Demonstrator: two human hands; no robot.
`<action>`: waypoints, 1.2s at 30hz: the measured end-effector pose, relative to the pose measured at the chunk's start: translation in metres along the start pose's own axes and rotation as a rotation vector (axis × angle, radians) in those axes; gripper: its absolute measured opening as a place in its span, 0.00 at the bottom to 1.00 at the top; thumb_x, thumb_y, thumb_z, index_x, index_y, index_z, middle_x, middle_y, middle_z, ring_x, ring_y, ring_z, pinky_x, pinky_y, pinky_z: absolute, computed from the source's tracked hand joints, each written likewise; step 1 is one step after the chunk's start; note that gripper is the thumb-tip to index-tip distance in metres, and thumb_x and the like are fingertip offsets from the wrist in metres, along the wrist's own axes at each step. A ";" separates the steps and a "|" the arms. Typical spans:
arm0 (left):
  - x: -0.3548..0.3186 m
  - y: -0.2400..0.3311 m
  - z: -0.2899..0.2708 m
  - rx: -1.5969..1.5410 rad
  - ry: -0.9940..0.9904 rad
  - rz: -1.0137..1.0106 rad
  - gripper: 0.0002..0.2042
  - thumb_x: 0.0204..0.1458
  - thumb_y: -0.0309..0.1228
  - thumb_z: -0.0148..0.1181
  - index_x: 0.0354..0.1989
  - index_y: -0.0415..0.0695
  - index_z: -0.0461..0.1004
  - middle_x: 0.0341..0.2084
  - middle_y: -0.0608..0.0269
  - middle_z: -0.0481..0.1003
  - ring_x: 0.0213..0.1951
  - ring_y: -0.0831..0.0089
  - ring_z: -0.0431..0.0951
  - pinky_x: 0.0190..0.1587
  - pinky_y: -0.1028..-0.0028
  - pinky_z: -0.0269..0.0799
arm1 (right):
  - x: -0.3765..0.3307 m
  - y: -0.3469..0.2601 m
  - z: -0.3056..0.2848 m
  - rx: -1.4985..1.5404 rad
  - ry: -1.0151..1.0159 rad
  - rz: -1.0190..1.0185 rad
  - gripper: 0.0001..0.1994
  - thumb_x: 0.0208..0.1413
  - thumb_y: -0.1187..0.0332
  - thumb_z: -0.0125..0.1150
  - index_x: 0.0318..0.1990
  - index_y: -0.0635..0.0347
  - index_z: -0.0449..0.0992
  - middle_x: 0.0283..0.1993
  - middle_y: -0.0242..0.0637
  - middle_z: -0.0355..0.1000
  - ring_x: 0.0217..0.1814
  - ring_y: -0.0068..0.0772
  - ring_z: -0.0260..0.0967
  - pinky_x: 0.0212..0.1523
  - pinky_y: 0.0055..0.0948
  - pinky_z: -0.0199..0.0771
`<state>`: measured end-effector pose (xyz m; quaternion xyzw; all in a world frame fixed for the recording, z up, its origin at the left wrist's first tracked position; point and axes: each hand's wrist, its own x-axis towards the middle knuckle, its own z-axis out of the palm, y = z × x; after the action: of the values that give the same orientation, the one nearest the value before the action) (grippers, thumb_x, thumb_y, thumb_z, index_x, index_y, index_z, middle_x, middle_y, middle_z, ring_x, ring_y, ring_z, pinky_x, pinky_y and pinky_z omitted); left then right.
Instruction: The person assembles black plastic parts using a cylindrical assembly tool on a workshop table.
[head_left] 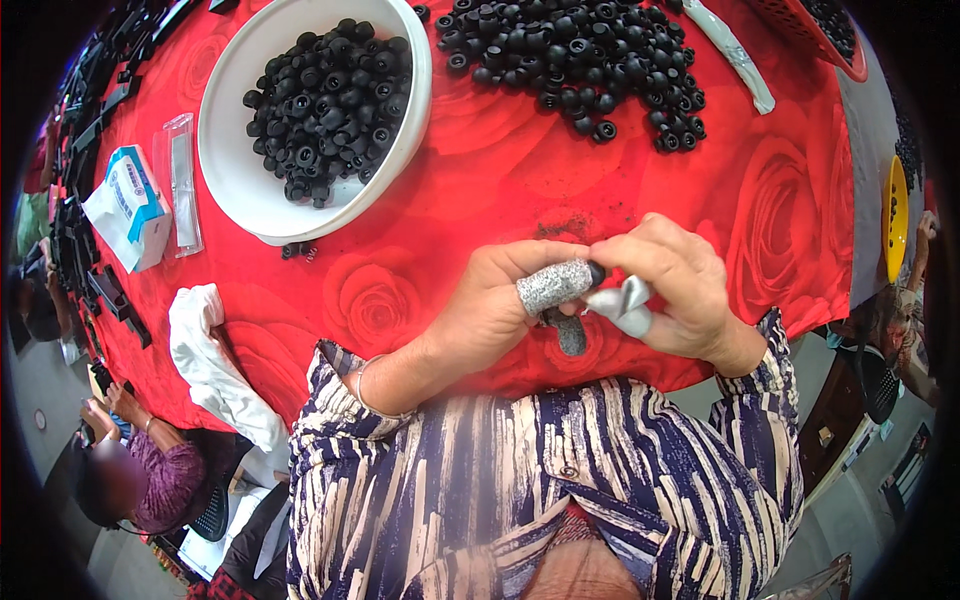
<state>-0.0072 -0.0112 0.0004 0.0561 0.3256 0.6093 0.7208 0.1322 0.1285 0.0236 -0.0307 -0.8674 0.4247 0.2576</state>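
Note:
My left hand (480,305) is closed around a small round black part (596,273), which shows at its fingertips. Grey speckled finger covers (553,286) wrap fingers of that hand. My right hand (678,290) meets it from the right, fingers pinched against the same part. A shiny silver-grey cover (622,306) sits on one of its fingers. Fingers hide most of the part, and whether the right hand also holds a small tool cannot be seen. Dark crumbs (570,222) lie on the cloth just beyond my hands.
A white basin (222,180) of black knobs stands on the red rose-patterned tablecloth (470,190). Beyond is a loose pile of similar knobs (590,60). At left lie a tissue pack (130,210), a clear plastic sleeve (183,185) and white cloth (215,360). Other people work nearby.

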 end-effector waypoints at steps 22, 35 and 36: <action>0.000 0.003 0.002 0.046 -0.063 0.060 0.12 0.55 0.26 0.56 0.47 0.37 0.73 0.34 0.67 0.73 0.35 0.81 0.72 0.39 0.82 0.68 | -0.001 0.002 -0.015 0.064 -0.161 0.238 0.12 0.48 0.73 0.58 0.41 0.64 0.68 0.29 0.40 0.66 0.27 0.38 0.66 0.27 0.33 0.65; -0.002 0.003 0.001 0.100 -0.035 -0.010 0.12 0.56 0.26 0.55 0.48 0.37 0.72 0.34 0.67 0.73 0.36 0.80 0.73 0.39 0.81 0.68 | 0.001 0.002 -0.015 0.126 -0.199 0.288 0.09 0.49 0.72 0.59 0.37 0.65 0.70 0.28 0.41 0.66 0.28 0.39 0.68 0.27 0.33 0.66; -0.003 0.003 0.001 0.095 -0.037 -0.010 0.12 0.56 0.26 0.55 0.48 0.37 0.72 0.33 0.67 0.73 0.35 0.80 0.73 0.39 0.81 0.68 | 0.001 0.001 -0.016 0.116 -0.214 0.289 0.09 0.49 0.72 0.58 0.37 0.65 0.70 0.28 0.41 0.66 0.28 0.39 0.67 0.27 0.33 0.66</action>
<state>-0.0094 -0.0123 0.0039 0.0999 0.3413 0.5884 0.7262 0.1385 0.1412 0.0310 -0.0946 -0.8503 0.5076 0.1018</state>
